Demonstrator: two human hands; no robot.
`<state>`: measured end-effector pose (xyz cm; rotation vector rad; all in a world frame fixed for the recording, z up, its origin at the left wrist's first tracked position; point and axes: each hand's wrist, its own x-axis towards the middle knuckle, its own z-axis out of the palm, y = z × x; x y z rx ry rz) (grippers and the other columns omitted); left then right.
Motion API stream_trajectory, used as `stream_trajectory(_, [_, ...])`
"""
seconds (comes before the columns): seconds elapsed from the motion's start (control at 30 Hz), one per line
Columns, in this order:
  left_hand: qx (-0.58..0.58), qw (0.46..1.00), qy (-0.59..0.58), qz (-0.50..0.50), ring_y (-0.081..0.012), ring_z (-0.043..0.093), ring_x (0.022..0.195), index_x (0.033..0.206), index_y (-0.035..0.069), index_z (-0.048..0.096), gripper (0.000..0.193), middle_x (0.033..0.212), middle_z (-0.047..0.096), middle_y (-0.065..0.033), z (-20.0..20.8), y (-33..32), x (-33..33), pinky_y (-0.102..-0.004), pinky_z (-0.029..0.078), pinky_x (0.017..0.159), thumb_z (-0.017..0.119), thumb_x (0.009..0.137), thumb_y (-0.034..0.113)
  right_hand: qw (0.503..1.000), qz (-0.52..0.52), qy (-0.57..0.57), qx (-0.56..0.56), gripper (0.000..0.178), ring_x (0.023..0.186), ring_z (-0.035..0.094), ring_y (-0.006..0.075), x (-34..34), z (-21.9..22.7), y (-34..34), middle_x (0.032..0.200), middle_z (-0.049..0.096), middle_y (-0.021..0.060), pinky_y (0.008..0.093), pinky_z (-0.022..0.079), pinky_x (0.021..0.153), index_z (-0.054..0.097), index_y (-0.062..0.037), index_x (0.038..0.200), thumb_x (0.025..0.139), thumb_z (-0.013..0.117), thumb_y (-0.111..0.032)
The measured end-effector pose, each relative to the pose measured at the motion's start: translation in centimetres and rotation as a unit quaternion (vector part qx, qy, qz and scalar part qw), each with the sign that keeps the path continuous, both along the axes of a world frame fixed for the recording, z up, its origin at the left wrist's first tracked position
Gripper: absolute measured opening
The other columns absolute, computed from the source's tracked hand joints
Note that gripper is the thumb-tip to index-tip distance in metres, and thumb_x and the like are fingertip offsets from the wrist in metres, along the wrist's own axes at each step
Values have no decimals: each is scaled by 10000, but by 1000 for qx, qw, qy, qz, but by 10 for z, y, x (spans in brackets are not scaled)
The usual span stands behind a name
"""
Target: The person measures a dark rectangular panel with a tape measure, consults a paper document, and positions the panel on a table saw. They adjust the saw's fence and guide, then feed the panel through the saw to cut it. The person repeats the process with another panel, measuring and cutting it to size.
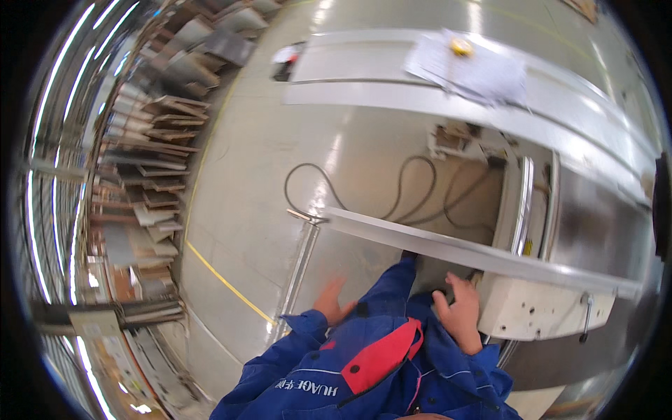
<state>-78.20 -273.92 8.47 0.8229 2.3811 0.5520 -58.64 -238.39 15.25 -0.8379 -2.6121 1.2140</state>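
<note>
Silvery metal beam (448, 246) runs near the left hand (332, 302) and right hand (461, 313), both with fingers (458, 286) spread apart.

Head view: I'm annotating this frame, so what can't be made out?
In the head view:
Left hand: fingertips smeared by blur.
Right hand: fingertips blurred too.
Papers: markings too small and blurred; the yellow object covers part.
Dark object, far right: cut off by the round picture rim.
</note>
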Motion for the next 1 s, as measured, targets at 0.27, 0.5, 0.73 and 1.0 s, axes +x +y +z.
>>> stream_trajectory(0.27, [-275,868,-297,287,-432,587,1324,1520,0,480,887,1432,595,-284,-135,-335,13,-474,462,1133,694,916,613,958,-9,-273,89,584,1053,689,448,-36,-100,-46,1167,730,238,520,543,928,684,8,1223,853,733,-441])
stream_trajectory(0.5, [-123,882,-290,350,-404,609,1310,1515,57,517,835,1408,633,-245,-213,-411,-146,-461,476,1119,684,916,615,921,54,-381,-62,473,1114,704,350,-224,-28,-176,1172,743,198,459,519,1020,698,-44,1262,932,702,-384])
stream_trajectory(0.73, [-58,955,-256,139,-384,644,1263,1499,35,532,825,1374,669,-221,-233,-414,-400,-422,507,1081,713,910,584,868,211,-232,-385,437,1159,684,308,-479,-34,-306,1208,729,185,428,503,1045,693,-28,1255,988,660,-372])
stream_trajectory(1.0, [-41,953,-102,283,-351,701,1173,1433,2,583,785,1280,708,-249,-152,-449,-683,-425,551,1010,756,887,537,921,106,-276,-255,404,1108,705,363,-681,-239,-269,1113,759,200,464,544,985,776,-43,1092,966,633,-399])
